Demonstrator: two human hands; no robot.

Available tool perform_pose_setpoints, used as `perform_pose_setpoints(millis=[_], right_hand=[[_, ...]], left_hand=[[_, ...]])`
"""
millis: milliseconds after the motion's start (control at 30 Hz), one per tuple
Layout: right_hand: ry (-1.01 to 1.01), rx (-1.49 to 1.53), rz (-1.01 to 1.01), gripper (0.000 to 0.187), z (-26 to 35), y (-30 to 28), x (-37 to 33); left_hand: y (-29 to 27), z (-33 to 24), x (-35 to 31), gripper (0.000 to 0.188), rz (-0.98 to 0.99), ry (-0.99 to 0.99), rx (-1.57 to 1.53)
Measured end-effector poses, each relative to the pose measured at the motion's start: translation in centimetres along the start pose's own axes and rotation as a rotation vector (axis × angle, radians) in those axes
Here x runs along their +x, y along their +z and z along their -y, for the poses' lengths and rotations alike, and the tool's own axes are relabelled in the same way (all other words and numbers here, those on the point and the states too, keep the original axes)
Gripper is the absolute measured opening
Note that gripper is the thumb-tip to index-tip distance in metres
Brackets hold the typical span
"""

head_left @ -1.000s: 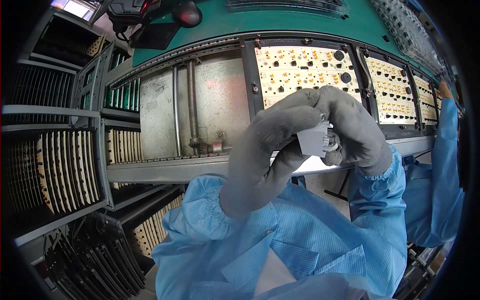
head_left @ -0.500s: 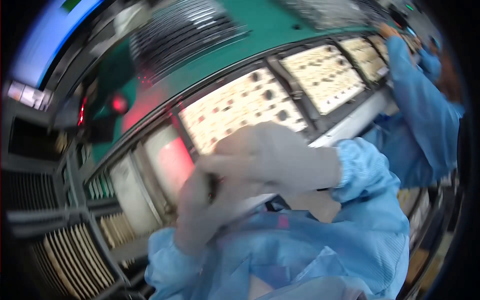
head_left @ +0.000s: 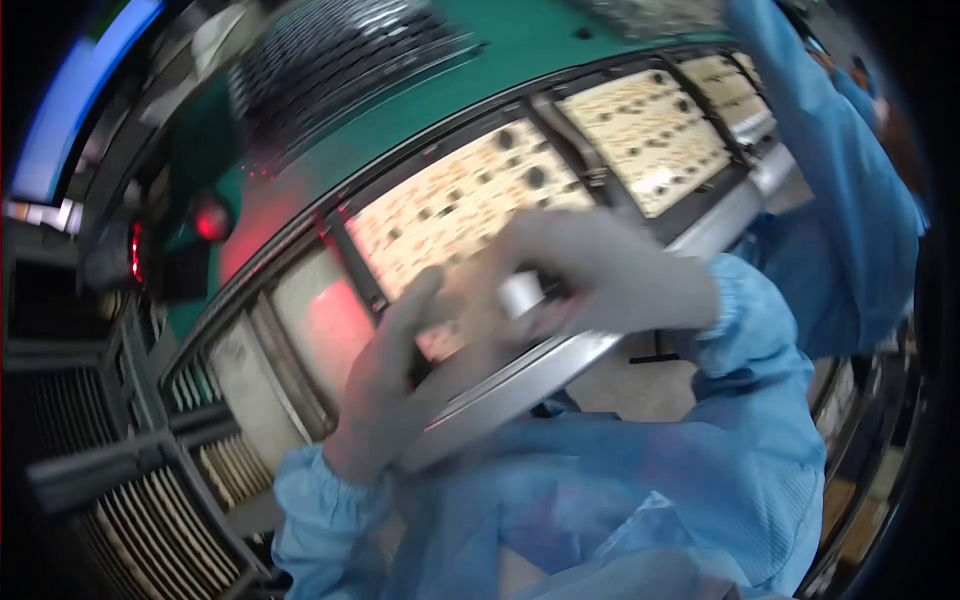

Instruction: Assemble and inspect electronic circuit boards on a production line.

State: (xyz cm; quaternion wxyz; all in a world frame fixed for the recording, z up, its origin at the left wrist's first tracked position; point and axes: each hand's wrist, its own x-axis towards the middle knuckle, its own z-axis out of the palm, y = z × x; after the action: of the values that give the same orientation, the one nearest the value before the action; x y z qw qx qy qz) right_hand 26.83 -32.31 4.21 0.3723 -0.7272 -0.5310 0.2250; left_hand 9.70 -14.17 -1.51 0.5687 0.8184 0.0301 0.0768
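Grey gloves [head_left: 645,280], blue sleeves [head_left: 760,350] (cuffs [head_left: 716,305] gathered)

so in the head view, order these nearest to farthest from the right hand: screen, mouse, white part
1. White part: at the right hand, toward its left side.
2. Mouse: well off to the left, lit red.
3. Screen: farthest, upper left.

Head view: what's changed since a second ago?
The view swung, putting the nearest board lower and farther left. Your left hand and right hand shifted left too; the right apparently still holds a pale piece, the left's grip is blurred. Both hands stay gloved.
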Motion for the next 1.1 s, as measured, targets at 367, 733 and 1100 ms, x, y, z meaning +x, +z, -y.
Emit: perform_pose_setpoints(millis=[367,733,1100], right_hand=[[0.196,0.214,-0.192,0.037,-7.6,-5.7,3.1],[0.090,0.051,-0.028,0.034,-8.3,-3.2,6.2],[-0.056,-0.376,0.005,0.030,-11.6,-5.2,7.5]], left_hand=[[-1.1,3.5,0.1,0.037,-0.037,0.512,0.739],[-3.3,3.0,-0.6,0.028,-0.012,0.504,0.791],[1.1,0.9,3.3,0.034,-0.119,0.378,0.873]])
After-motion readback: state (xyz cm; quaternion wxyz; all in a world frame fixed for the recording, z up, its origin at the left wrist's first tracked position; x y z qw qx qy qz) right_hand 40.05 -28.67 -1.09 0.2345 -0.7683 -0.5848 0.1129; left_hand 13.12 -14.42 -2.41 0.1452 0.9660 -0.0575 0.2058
